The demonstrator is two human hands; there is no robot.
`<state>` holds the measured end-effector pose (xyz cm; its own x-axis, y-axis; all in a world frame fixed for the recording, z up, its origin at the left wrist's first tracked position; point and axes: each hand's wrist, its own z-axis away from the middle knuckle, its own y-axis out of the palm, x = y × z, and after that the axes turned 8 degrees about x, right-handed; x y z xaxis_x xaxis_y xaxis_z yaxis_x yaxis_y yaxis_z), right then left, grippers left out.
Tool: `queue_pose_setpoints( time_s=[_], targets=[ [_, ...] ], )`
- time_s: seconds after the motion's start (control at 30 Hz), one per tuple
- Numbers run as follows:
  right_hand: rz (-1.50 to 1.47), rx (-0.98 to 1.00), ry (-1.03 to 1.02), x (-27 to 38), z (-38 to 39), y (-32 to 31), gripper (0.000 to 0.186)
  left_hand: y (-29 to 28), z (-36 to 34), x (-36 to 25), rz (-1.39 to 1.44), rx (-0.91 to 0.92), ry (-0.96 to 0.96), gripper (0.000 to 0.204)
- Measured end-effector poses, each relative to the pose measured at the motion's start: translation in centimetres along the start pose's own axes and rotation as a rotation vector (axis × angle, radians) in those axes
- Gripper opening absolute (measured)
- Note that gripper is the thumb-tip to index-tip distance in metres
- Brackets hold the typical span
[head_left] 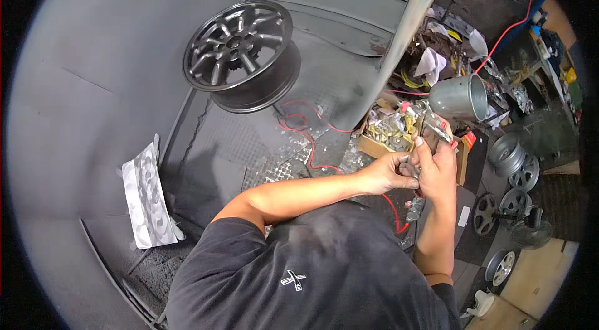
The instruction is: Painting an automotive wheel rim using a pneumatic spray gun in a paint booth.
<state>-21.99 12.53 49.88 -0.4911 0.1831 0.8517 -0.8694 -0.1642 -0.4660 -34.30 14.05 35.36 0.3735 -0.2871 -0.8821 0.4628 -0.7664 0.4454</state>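
My right hand (pixel 437 169) is wrapped round the handle of a spray gun (pixel 429 125). A large grey metal cup (pixel 450 99), its round open end facing right, adjoins the top of the gun. Against the lower part of the gun, my left hand (pixel 396 173) is closed with thumb and fingers pinched together; exactly what its fingertips grip is hidden. At the far left of centre, a dark multi-spoke car wheel rim (pixel 240 55) stands tilted, raised above the floor. A red hose (pixel 394 208) runs below my hands.
Behind my hands sits a cardboard box (pixel 374 145) full of small metal parts. Several silver wheel rims (pixel 523 171) and a fan (pixel 530 230) stand at the right. Grey booth walls (pixel 81 87) enclose the left; a paint-marked white sheet (pixel 146 196) hangs there. Clutter fills the far right.
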Motion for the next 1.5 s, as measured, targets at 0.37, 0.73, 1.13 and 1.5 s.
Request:
queue_pose_setpoints(
  time_s=[0.37,0.73,1.13,1.5],
  targets=[
    [-0.306,-0.038,-0.363,-1.6,0.6,0.8,0.032,0.7,-0.4,0.3,0.101,-0.051,0.170,0.029],
    [0.018,-0.262,-0.411,0.4,-5.5,4.7,0.031,-7.9,4.7,-2.7,-0.167,-0.025,-0.218,0.036],
    [-0.002,-0.104,-0.218,6.5,-8.4,9.5,0.033,-43.1,42.2,0.6,0.433,-1.308,-0.352,0.024],
    [0.015,-0.140,-0.075,4.1,-9.1,10.1,0.036,-40.6,25.5,-13.5,0.080,-1.444,-0.242,0.049]
  ],
)
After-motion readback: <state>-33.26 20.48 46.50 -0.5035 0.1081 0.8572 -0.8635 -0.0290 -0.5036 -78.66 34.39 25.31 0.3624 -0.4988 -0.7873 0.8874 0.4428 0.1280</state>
